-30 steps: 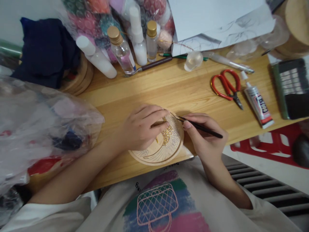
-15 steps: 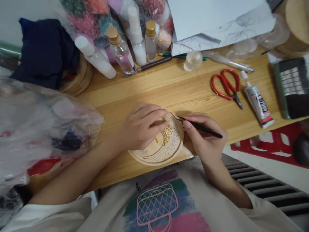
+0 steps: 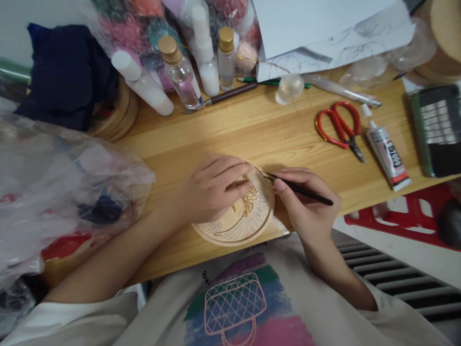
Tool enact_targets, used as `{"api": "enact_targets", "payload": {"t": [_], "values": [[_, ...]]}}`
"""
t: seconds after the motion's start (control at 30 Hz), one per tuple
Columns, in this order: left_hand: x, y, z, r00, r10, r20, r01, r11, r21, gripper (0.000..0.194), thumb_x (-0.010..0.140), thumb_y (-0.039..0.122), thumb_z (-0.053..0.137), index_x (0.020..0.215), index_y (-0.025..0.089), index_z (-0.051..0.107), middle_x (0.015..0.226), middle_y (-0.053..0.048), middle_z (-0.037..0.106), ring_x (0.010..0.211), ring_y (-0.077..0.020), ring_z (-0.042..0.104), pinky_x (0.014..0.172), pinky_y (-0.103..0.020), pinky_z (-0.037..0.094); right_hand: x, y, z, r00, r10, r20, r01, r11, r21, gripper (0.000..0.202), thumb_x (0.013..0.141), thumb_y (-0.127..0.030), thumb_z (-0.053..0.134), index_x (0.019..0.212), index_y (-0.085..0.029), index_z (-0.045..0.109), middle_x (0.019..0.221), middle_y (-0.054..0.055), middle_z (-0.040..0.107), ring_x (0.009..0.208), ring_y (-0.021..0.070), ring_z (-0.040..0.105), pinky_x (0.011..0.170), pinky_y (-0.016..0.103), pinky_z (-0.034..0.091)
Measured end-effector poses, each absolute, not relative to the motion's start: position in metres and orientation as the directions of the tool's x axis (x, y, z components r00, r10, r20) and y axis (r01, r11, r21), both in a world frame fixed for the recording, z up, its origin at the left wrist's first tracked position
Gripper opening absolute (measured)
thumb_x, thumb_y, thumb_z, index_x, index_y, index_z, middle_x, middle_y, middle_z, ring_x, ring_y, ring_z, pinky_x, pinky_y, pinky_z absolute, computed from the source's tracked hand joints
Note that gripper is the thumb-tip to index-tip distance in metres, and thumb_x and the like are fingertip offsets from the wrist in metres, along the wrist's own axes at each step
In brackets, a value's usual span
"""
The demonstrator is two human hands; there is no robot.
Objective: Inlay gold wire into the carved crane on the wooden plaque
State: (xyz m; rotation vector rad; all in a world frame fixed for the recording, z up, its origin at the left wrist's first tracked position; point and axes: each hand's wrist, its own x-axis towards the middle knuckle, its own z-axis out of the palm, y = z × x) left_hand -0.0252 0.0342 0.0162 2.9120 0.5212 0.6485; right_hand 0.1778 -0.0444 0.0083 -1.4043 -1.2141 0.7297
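A round wooden disc [image 3: 230, 236] lies near the table's front edge, bearing fine drawn lines and a cluster of gold wire loops [image 3: 249, 199]. My left hand [image 3: 219, 190] rests over its upper left part, fingers stretched out and thumb apart from the index finger. That hand hides part of the pattern. In my right hand [image 3: 306, 199] are slim black tweezers [image 3: 306, 191], pinched between thumb and fingers. Their thin tips meet the disc's upper right rim, close to my left fingertips. Whether anything fine is between the tips is too small to tell.
Red-handled pliers [image 3: 338, 126], a glue tube [image 3: 387, 156] and a phone [image 3: 437, 129] lie at the right. Small bottles [image 3: 180, 72] and a dark-handled tool [image 3: 232, 93] line the back. Clear plastic bags [image 3: 72, 178] cover the left side. Paper [image 3: 331, 33] lies at the back right.
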Motion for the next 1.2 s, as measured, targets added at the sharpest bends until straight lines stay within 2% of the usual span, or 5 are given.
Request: {"api": "enact_targets", "payload": {"t": [0.53, 0.73, 0.87, 1.0, 1.2], "values": [[-0.038, 0.042, 0.018, 0.652, 0.579, 0.490, 0.603, -0.787, 0.127, 0.019, 0.088, 0.011, 0.047, 0.082, 0.020, 0.063, 0.104, -0.003, 0.071, 0.096, -0.0203, 0.062, 0.082, -0.037, 0.052, 0.179, -0.044, 0.005, 0.309, 0.936, 0.171, 0.226, 0.102, -0.969, 0.012, 0.083, -0.016, 0.072, 0.090, -0.024, 0.074, 0.090, 0.000, 0.073, 0.086, 0.0135, 0.069, 0.080, 0.029, 0.057], [-0.042, 0.035, 0.039, 0.580, 0.724, 0.373, 0.750, -0.653, 0.102, 0.022, 0.091, 0.015, 0.047, 0.106, 0.014, 0.062, 0.111, -0.010, 0.070, 0.100, -0.0252, 0.064, 0.084, -0.041, 0.053, 0.178, -0.045, 0.003, 0.333, 0.937, 0.105, 0.149, 0.058, -0.987, 0.007, 0.085, -0.024, 0.071, 0.091, -0.023, 0.070, 0.081, -0.001, 0.072, 0.072, 0.0129, 0.068, 0.069, 0.028, 0.056], [-0.034, -0.012, 0.049, 0.547, 0.823, 0.154, 0.819, -0.564, 0.107, 0.048, 0.094, 0.041, 0.054, 0.128, 0.008, 0.052, 0.133, -0.021, 0.057, 0.120, -0.0354, 0.057, 0.097, -0.050, 0.049, 0.178, -0.046, 0.001, 0.319, 0.942, 0.105, 0.115, 0.071, -0.991, 0.010, 0.087, -0.025, 0.069, 0.097, -0.024, 0.067, 0.083, 0.000, 0.070, 0.074, 0.0122, 0.067, 0.070, 0.027, 0.056], [-0.025, -0.059, 0.034, 0.545, 0.829, 0.126, 0.805, -0.560, 0.196, 0.083, 0.079, 0.061, 0.068, 0.138, 0.008, 0.042, 0.145, -0.026, 0.045, 0.138, -0.0431, 0.040, 0.108, -0.057, 0.042, 0.178, -0.048, -0.002, 0.292, 0.951, 0.099, 0.135, 0.061, -0.989, 0.014, 0.089, -0.029, 0.066, 0.101, -0.023, 0.066, 0.091, 0.002, 0.071, 0.083, 0.0146, 0.068, 0.076, 0.031, 0.056], [-0.027, -0.081, 0.014, 0.337, 0.908, 0.249, 0.888, -0.394, 0.237, 0.078, 0.084, 0.059, 0.062, 0.144, 0.016, 0.037, 0.146, -0.024, 0.044, 0.139, -0.0433, 0.041, 0.107, -0.061, 0.045, 0.180, -0.048, -0.003, 0.278, 0.954, 0.114, 0.130, 0.081, -0.988, 0.014, 0.087, -0.030, 0.068, 0.099, -0.023, 0.067, 0.091, 0.002, 0.071, 0.083, 0.0148, 0.068, 0.077, 0.031, 0.055]]}}
